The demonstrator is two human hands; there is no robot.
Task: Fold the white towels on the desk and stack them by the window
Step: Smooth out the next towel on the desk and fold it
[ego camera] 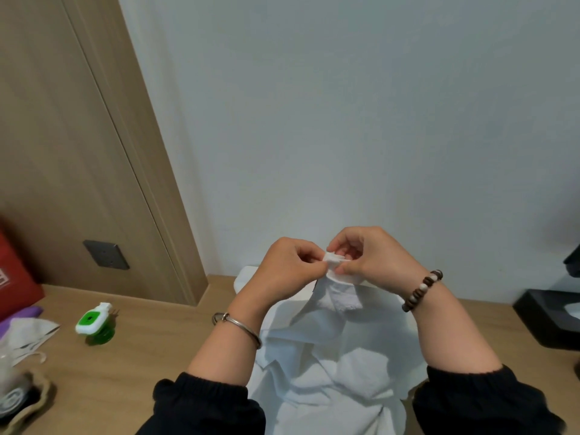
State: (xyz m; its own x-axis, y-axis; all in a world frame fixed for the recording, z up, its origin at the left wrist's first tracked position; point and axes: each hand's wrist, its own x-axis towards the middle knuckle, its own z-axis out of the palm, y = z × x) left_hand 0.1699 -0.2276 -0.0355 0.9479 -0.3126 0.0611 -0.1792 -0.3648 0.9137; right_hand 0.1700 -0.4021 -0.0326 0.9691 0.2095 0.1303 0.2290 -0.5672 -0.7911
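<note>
A white towel [332, 356] hangs from my two hands and spills in loose folds onto the wooden desk [150, 346] below. My left hand [288, 268] and my right hand [370, 255] are raised close together above the desk, each pinching the same top corner of the towel between thumb and fingers. More white cloth [246, 277] lies behind my left wrist near the wall; whether it is the same towel I cannot tell.
A green and white plastic device [94, 321] sits left on the desk. A white face mask [28, 337], a purple item [22, 313], a red box [15, 277] and a round container [15, 400] crowd the left edge. A black tissue box [549, 321] stands at right. The wall is just behind.
</note>
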